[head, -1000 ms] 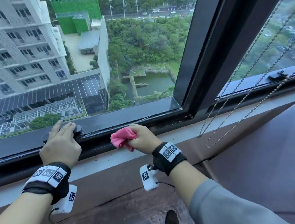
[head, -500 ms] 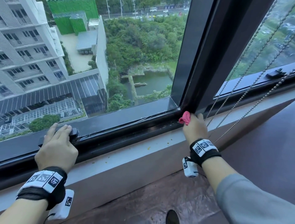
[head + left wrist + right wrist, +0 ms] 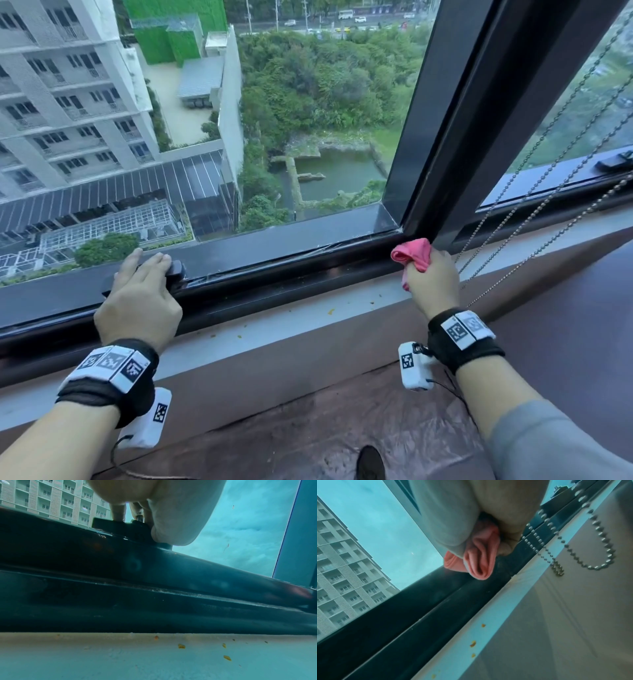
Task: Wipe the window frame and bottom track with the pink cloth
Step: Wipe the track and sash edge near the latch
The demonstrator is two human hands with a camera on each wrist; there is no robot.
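Note:
My right hand (image 3: 432, 278) grips the bunched pink cloth (image 3: 412, 255) and holds it against the right end of the dark bottom track (image 3: 291, 274), where it meets the upright window frame (image 3: 445, 137). In the right wrist view the cloth (image 3: 479, 559) bulges out below my curled fingers, just over the track (image 3: 436, 608). My left hand (image 3: 144, 284) lies on the black window handle (image 3: 174, 267), fingers stretched over it. In the left wrist view the fingertips (image 3: 118, 512) touch the handle (image 3: 123, 527) from above.
Beaded blind chains (image 3: 548, 192) hang just right of my right hand, also seen as bead chains (image 3: 599, 547) beside the cloth. A pale sill (image 3: 308, 308) with yellow crumbs (image 3: 181, 646) runs below the track. A second handle (image 3: 613, 161) sits on the right pane.
My right hand swept the pink cloth rightwards along the track from near the middle to the corner by the upright frame. The left hand stayed on the handle.

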